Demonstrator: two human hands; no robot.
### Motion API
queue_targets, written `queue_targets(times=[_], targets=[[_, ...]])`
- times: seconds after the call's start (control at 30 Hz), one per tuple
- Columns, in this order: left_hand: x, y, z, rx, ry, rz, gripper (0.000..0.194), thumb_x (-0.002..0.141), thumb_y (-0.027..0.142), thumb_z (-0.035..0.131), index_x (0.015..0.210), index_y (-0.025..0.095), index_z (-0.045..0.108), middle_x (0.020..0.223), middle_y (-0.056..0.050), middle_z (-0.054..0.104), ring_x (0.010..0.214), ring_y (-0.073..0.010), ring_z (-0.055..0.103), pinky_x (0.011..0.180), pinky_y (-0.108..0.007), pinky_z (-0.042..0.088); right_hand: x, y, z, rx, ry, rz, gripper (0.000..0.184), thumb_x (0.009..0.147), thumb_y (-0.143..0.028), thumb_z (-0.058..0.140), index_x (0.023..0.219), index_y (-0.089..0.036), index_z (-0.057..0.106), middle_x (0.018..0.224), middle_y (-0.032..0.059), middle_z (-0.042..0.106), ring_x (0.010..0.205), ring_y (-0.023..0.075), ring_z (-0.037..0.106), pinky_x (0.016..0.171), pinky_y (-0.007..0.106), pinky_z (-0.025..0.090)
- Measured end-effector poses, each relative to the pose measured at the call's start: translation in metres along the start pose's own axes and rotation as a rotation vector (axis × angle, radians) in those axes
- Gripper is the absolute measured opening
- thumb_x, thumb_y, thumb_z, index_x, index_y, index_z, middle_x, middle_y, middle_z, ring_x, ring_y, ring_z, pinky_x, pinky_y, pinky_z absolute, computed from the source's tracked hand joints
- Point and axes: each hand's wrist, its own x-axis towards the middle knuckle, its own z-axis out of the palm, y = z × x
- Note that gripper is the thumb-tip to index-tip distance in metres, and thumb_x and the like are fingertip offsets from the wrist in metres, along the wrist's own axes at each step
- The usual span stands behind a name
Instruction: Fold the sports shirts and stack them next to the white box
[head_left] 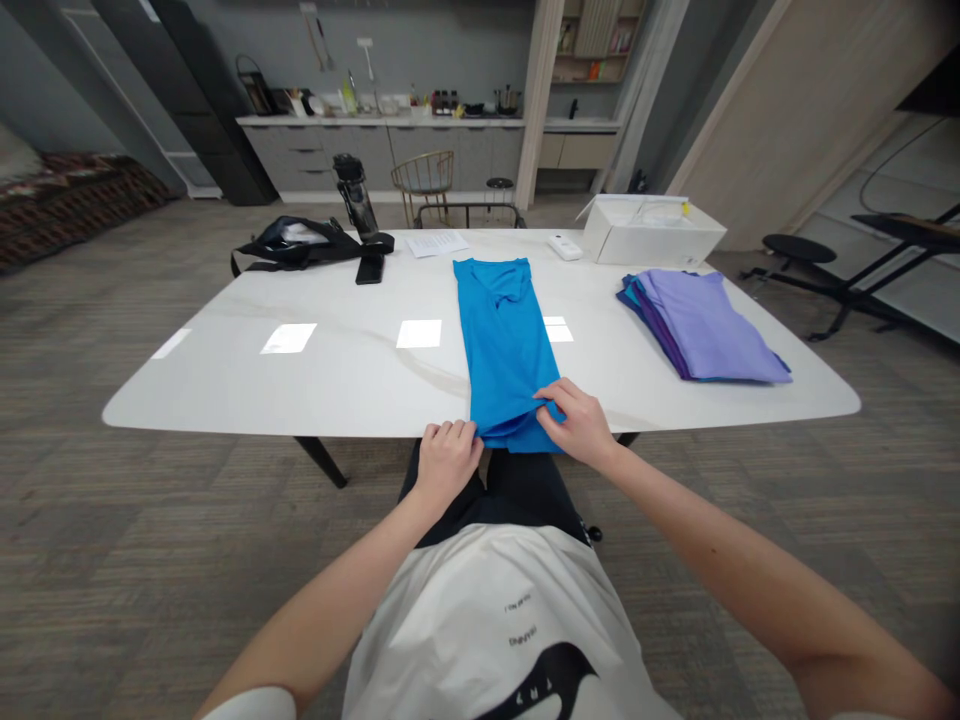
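A blue shirt [504, 340] lies lengthwise on the white table [360, 370], folded into a narrow strip with its neckline at the far end. Its near end hangs slightly over the table's front edge. At the near left corner, my left hand [450, 460] is closed on the cloth. My right hand [576, 420] pinches the upper layer at the right side and holds it a little raised, so a gap shows between the layers. To the right sits a stack of folded clothes [705, 325], lavender on top with purple and blue below.
Along the far edge are a black bag [300, 245], a dark bottle [355, 197], a phone [370, 268], a paper sheet [436, 244], a small white device [565, 247] and a white box [652, 232]. Beyond stand a chair [424, 178] and kitchen counter [330, 150].
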Motion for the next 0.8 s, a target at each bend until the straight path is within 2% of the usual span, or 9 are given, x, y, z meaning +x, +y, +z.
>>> queue_targets(times=[0.13, 0.33, 0.5, 0.6, 0.67, 0.8], targets=[[-0.008, -0.006, 0.0, -0.066, 0.034, 0.008, 0.025, 0.102, 0.018, 0.042, 0.105, 0.022, 0.066, 0.094, -0.009, 0.071, 0.091, -0.0248, 0.062, 0.084, -0.04, 0.039, -0.014, 0.012, -0.004, -0.052, -0.093, -0.045, 0.023, 0.093, -0.019, 0.053, 0.107, -0.023, 0.071, 0.104, 0.008, 0.07, 0.093, 0.0218, 0.067, 0.081, 0.034, 0.055], [-0.024, -0.004, 0.011, -0.067, -0.005, 0.009, 0.02, 0.098, 0.017, 0.046, 0.091, 0.023, 0.064, 0.089, -0.008, 0.068, 0.09, -0.0251, 0.061, 0.082, -0.039, 0.042, -0.041, 0.023, 0.003, -0.161, -0.24, -0.123, 0.015, 0.093, -0.02, 0.054, 0.095, -0.022, 0.069, 0.098, 0.0072, 0.069, 0.088, 0.0209, 0.065, 0.075, 0.032, 0.05], [-0.029, -0.003, 0.014, -0.131, 0.082, -0.02, 0.021, 0.098, 0.019, 0.046, 0.087, 0.023, 0.064, 0.092, -0.009, 0.068, 0.093, -0.025, 0.062, 0.085, -0.038, 0.045, -0.046, 0.021, 0.006, -0.152, -0.172, -0.106, 0.015, 0.092, -0.019, 0.054, 0.095, -0.022, 0.069, 0.103, 0.0091, 0.07, 0.095, 0.0227, 0.066, 0.081, 0.034, 0.051], [-0.029, -0.004, 0.013, -0.22, 0.126, -0.095, 0.018, 0.096, 0.02, 0.048, 0.085, 0.024, 0.061, 0.091, -0.007, 0.068, 0.09, -0.022, 0.064, 0.083, -0.034, 0.048, -0.048, 0.019, 0.008, -0.121, -0.083, -0.105, 0.018, 0.092, -0.018, 0.055, 0.098, -0.022, 0.071, 0.103, 0.0089, 0.071, 0.095, 0.0224, 0.067, 0.083, 0.035, 0.053], [-0.032, -0.005, 0.014, -0.306, 0.117, -0.19, 0.016, 0.095, 0.022, 0.049, 0.081, 0.024, 0.057, 0.086, -0.005, 0.066, 0.083, -0.0195, 0.065, 0.078, -0.031, 0.048, -0.052, 0.019, 0.011, -0.125, -0.075, -0.12, 0.019, 0.093, -0.018, 0.055, 0.1, -0.023, 0.072, 0.102, 0.0086, 0.071, 0.094, 0.0219, 0.067, 0.082, 0.034, 0.052], [-0.041, -0.003, 0.021, -0.502, 0.012, -0.339, 0.011, 0.093, 0.023, 0.049, 0.082, 0.026, 0.049, 0.076, 0.002, 0.061, 0.071, -0.017, 0.062, 0.07, -0.028, 0.045, -0.062, 0.021, 0.019, -0.208, -0.258, -0.292, 0.019, 0.099, -0.019, 0.053, 0.099, -0.023, 0.071, 0.097, 0.0074, 0.07, 0.086, 0.0207, 0.063, 0.076, 0.035, 0.047]])
